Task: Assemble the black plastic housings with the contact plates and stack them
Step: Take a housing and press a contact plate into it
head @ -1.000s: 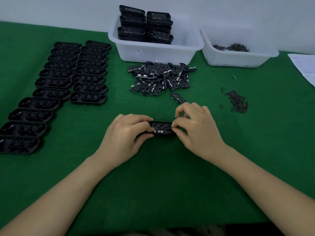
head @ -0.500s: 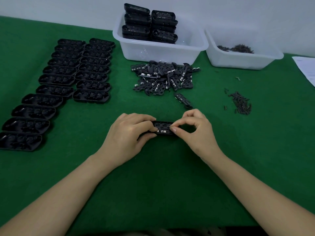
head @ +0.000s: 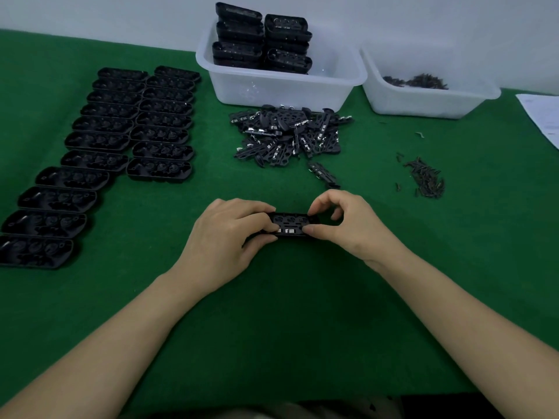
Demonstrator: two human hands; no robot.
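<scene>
Over on the far left we've got two rows of black housings (head: 99,160) laid out on the green table cover (head: 287,313), each one overlapping the next like roof tiles; the left row runs longer and comes closer to us than the right one.

Moving toward the middle, our left hand (head: 225,237) is closed around the left end of the housing (head: 292,224) we're working on, thumb on the near edge and fingers over the top. That housing sits low over the cloth right in front of us, between both hands, and a few small silver contacts show along its near side. We can't tell if it's actually resting on the cloth.

Behind it there's a loose heap of contact plates (head: 287,134), with one stray plate (head: 323,173) lying just this side of the heap. Further back is a white bin (head: 281,83) with more black housings stacked inside.

Our right hand (head: 348,225) pinches the right end of the same housing, index finger on the far edge and thumb on the near edge.

Further right, a small pile of dark screws (head: 426,179) lies on the cloth, a second white bin (head: 423,98) with more dark bits sits behind it, and a sheet of paper (head: 541,119) pokes in at the edge.
</scene>
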